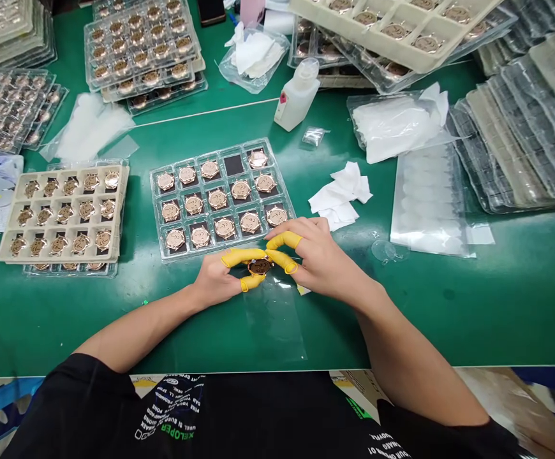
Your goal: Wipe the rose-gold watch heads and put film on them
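Between my hands, low over the green table, is a round rose-gold watch case (259, 266) with a dark face. My left hand (222, 274) grips it between thumb and finger, both in yellow finger cots. Against its upper right edge are the yellow-covered fingertips of my right hand (306, 255), closed around the crown side; whether they pinch something small there I cannot make out. A clear plastic sheet (280, 325) lies under my hands. Just beyond them, a clear tray (157, 220) holds rows of similar watch cases, with one black-lined compartment bare.
To the left stands a beige tray (7, 245) of watch cases. A bottle (297, 95), white wipes (342, 194) and a bag of wipes (392, 124) lie beyond. Stacked trays (138, 48) fill the back, with plastic trays (521, 127) at right.
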`<state>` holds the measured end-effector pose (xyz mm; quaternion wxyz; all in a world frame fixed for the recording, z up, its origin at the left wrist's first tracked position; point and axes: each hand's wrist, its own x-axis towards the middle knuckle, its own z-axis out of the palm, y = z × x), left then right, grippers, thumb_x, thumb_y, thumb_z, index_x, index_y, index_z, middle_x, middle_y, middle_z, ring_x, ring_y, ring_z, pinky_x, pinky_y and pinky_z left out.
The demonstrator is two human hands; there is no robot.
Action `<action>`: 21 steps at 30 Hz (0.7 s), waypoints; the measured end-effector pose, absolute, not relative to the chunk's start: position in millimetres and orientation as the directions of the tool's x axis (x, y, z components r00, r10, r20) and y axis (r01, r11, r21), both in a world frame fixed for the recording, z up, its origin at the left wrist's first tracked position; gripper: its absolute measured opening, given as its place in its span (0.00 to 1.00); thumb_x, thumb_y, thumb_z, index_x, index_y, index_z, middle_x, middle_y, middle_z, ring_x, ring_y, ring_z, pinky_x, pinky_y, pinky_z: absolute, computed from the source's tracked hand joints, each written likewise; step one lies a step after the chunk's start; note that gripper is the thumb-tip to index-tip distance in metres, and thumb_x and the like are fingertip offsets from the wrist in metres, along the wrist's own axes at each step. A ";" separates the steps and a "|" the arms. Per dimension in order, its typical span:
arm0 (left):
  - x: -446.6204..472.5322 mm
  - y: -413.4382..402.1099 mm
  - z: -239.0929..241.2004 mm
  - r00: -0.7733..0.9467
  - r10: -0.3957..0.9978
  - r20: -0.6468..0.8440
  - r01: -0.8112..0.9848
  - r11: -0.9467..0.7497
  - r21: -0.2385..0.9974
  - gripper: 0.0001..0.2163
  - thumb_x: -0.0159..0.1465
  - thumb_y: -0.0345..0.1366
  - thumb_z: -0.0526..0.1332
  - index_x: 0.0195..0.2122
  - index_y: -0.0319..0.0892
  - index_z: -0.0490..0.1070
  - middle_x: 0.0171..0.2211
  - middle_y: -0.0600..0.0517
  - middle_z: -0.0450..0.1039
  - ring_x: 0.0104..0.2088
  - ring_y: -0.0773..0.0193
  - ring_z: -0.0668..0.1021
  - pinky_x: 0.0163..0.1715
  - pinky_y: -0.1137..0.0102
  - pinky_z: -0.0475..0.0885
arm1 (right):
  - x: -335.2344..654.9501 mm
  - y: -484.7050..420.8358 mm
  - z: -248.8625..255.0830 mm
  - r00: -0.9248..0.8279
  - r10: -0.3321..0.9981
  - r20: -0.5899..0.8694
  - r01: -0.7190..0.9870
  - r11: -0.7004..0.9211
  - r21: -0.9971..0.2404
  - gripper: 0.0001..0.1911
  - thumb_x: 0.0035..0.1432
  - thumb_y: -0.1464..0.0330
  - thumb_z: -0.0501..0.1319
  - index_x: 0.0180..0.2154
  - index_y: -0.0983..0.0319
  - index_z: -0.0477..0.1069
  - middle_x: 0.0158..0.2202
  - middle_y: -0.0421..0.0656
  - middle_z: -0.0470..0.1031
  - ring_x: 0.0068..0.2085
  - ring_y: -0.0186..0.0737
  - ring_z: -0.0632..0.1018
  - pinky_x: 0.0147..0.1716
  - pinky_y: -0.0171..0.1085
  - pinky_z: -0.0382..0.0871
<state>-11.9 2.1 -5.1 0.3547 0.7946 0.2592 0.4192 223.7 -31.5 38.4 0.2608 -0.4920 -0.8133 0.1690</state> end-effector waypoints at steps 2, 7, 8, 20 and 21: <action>-11.9 1.7 -6.0 0.504 0.729 0.462 0.132 -0.594 0.793 0.16 0.62 0.35 0.75 0.51 0.42 0.82 0.44 0.48 0.88 0.39 0.63 0.89 0.44 0.70 0.86 | 222.1 -31.2 36.6 -0.384 0.891 0.242 0.723 0.453 -0.522 0.09 0.67 0.78 0.56 0.43 0.58 0.65 0.53 0.48 0.79 0.53 0.49 0.77 0.49 0.48 0.58; -13.3 0.3 -9.7 0.480 0.789 0.384 0.190 -0.520 0.833 0.17 0.60 0.35 0.75 0.51 0.41 0.82 0.42 0.48 0.88 0.35 0.63 0.88 0.42 0.69 0.87 | 215.7 -29.8 30.4 -0.336 0.916 0.217 0.769 0.400 -0.498 0.10 0.66 0.79 0.53 0.43 0.58 0.63 0.45 0.47 0.77 0.46 0.47 0.76 0.48 0.47 0.59; -13.4 0.3 -9.9 0.479 0.786 0.392 0.186 -0.527 0.830 0.17 0.60 0.35 0.75 0.51 0.41 0.82 0.41 0.48 0.88 0.35 0.63 0.88 0.42 0.69 0.87 | 215.3 -29.7 29.8 -0.320 0.923 0.215 0.767 0.386 -0.512 0.08 0.68 0.77 0.53 0.44 0.58 0.63 0.44 0.47 0.77 0.44 0.47 0.76 0.47 0.47 0.59; -12.2 0.4 -6.2 0.514 0.703 0.491 0.125 -0.628 0.768 0.16 0.63 0.33 0.74 0.52 0.43 0.81 0.47 0.48 0.88 0.42 0.63 0.89 0.47 0.70 0.86 | 219.7 -29.8 30.7 -0.384 0.901 0.202 0.751 0.432 -0.500 0.06 0.68 0.75 0.55 0.42 0.58 0.65 0.44 0.46 0.77 0.44 0.46 0.74 0.46 0.47 0.60; -12.4 0.1 -6.5 0.518 0.714 0.470 0.137 -0.612 0.779 0.16 0.63 0.33 0.74 0.52 0.43 0.81 0.47 0.48 0.88 0.42 0.62 0.89 0.48 0.70 0.86 | 217.7 -30.0 27.7 -0.367 0.907 0.208 0.765 0.422 -0.486 0.06 0.68 0.75 0.55 0.42 0.58 0.65 0.43 0.46 0.77 0.43 0.47 0.74 0.45 0.47 0.60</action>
